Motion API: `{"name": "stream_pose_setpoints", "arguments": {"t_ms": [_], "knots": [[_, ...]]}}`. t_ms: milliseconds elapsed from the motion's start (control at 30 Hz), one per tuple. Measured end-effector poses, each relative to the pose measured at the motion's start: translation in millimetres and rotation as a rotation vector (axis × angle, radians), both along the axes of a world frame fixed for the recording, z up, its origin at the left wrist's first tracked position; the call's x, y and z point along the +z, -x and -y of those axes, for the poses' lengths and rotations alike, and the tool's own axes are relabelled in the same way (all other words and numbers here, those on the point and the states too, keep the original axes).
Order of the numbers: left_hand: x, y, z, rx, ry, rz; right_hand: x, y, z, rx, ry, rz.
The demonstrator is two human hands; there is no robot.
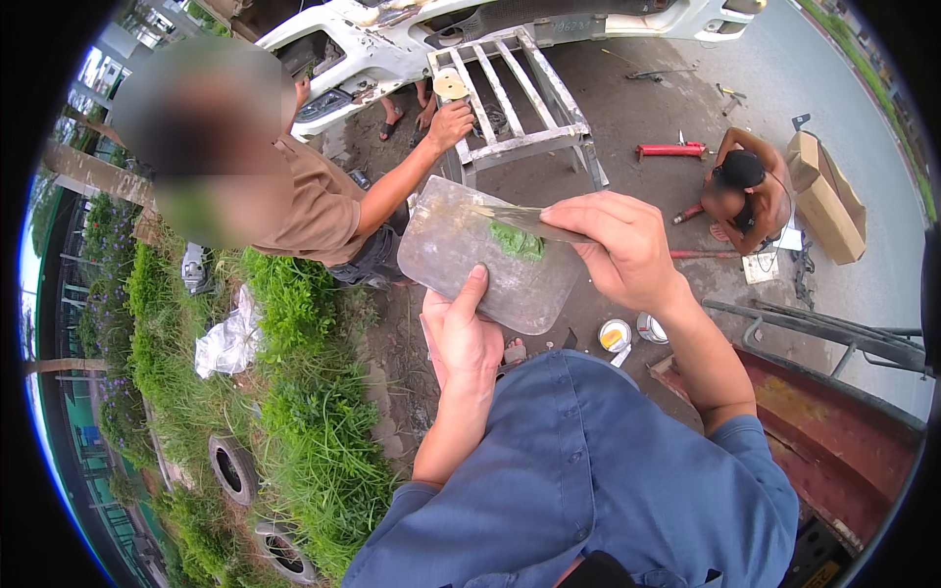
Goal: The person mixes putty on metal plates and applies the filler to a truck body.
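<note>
My left hand grips a flat grey metal plate from below, thumb on its face. A dab of green putty lies on the plate's upper right part. My right hand holds a thin metal putty knife, its blade laid across the plate at the green putty. Both forearms come up from my blue shirt at the bottom.
A person in a brown shirt crouches on the left, a hand on a grey metal frame. Another person squats at right near a cardboard box. Two small tins stand on the ground. Grass covers the left; a white car bumper lies at the top.
</note>
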State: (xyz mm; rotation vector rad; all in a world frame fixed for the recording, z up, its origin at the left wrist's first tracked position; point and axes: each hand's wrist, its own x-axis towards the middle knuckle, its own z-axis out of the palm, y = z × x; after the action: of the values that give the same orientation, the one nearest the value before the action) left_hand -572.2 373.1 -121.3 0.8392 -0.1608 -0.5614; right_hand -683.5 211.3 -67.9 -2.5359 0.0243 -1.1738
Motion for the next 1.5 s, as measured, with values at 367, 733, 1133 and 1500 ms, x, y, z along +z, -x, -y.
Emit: {"name": "stream_pose_setpoints", "arguments": {"t_ms": [367, 733, 1133, 1500], "knots": [[-15, -18, -5, -0.163, -0.016, -0.079, -22, 31, 20, 0.193, -0.049, -0.242], [12, -39, 1, 0.049, 0.111, 0.255, -36, 61, 21, -0.231, -0.405, -0.183], [0, 5, 11, 0.170, 0.119, 0.454, -74, -19, -33, 0.148, -1.620, 0.408], [0, -23, -23, 0.070, -0.034, 0.123, -2, -1, -19, 0.075, -1.055, 0.533]]}}
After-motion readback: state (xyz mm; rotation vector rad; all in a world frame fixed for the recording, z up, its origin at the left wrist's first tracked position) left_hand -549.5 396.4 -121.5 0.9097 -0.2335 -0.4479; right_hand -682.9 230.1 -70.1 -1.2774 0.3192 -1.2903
